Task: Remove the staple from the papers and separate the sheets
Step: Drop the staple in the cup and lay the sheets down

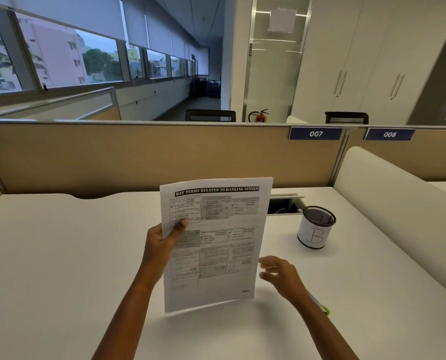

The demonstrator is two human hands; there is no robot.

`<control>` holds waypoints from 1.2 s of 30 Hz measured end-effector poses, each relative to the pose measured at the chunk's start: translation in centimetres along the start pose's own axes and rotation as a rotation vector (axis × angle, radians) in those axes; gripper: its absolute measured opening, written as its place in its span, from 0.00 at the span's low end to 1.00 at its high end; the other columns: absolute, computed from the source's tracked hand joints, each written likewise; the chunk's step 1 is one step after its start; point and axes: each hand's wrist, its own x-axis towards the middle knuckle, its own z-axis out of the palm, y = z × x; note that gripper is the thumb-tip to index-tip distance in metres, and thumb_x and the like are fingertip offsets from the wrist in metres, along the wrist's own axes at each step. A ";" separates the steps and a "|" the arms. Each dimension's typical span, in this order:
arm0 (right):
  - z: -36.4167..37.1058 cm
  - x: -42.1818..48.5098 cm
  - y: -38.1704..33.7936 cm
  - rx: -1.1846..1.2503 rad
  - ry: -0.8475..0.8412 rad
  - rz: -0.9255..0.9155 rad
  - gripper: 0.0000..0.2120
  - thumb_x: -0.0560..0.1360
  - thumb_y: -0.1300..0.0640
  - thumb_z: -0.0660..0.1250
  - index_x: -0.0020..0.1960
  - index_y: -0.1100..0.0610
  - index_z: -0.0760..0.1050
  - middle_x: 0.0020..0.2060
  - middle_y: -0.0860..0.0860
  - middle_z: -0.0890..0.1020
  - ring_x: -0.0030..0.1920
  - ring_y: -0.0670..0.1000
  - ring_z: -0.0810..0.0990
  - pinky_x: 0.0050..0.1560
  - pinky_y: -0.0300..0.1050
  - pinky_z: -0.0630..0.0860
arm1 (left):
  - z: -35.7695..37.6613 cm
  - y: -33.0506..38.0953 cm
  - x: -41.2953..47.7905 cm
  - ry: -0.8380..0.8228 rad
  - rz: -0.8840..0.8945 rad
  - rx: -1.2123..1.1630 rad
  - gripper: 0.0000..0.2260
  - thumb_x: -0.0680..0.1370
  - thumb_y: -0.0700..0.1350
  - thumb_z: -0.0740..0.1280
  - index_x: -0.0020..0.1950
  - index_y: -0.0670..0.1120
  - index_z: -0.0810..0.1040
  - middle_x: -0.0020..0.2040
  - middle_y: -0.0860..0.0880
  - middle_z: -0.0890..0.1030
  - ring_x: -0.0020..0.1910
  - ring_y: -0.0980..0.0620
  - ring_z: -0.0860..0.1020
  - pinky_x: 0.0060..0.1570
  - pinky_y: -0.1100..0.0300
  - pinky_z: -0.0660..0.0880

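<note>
1. We hold the white printed papers (pixel 212 242) upright in the centre of the frame. Their long axis runs top to bottom, and the lower edge is just above the white desk (pixel 60 255).
2. Our left hand (pixel 162 242) pinches the left edge of the sheets, with the thumb on the printed face and the other fingers behind.
3. Our right hand (pixel 281 274) is empty, with the fingers spread apart, just beside the lower right edge of the papers and not touching them.
4. We cannot see the staple; we judge it is at an upper corner, so the free right hand must go up to it.
5. A black mesh cup with a white paper label (pixel 316 227) stands at the right; something dark is inside, and we cannot tell what.
6. A thin tool with a green tip (pixel 325 310) lies under our right forearm.
</note>
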 end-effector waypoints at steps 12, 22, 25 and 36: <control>-4.3 -1.9 3.8 -0.394 -0.069 0.515 0.17 0.66 0.55 0.71 0.49 0.62 0.72 0.47 0.57 0.77 0.43 0.54 0.73 0.41 0.40 0.67 | 0.8 -0.2 0.0 -0.025 -0.098 -0.056 0.06 0.75 0.44 0.62 0.43 0.54 0.77 0.35 0.55 0.83 0.37 0.50 0.81 0.27 0.65 0.78; -2.8 -1.8 -0.6 1.289 -0.167 0.632 0.10 0.60 0.62 0.77 0.33 0.62 0.76 0.23 0.55 0.79 0.20 0.49 0.71 0.19 0.36 0.71 | 1.3 0.8 -0.1 -0.033 -0.124 -0.055 0.04 0.75 0.44 0.62 0.43 0.52 0.76 0.40 0.49 0.81 0.36 0.48 0.80 0.25 0.66 0.77; -2.7 -1.2 -2.0 1.436 -0.122 0.572 0.21 0.41 0.63 0.83 0.30 0.63 0.78 0.25 0.56 0.77 0.24 0.47 0.69 0.16 0.35 0.68 | 1.4 0.7 -0.2 -0.015 -0.117 -0.025 0.04 0.75 0.45 0.63 0.42 0.52 0.75 0.39 0.50 0.81 0.35 0.49 0.80 0.26 0.65 0.77; -1.2 -1.2 -4.8 1.578 0.062 0.562 0.12 0.78 0.53 0.57 0.49 0.63 0.70 0.44 0.60 0.76 0.50 0.60 0.77 0.56 0.56 0.74 | 1.8 0.7 -0.8 0.004 -0.112 -0.013 0.04 0.75 0.45 0.63 0.42 0.52 0.75 0.39 0.50 0.81 0.36 0.48 0.80 0.26 0.67 0.78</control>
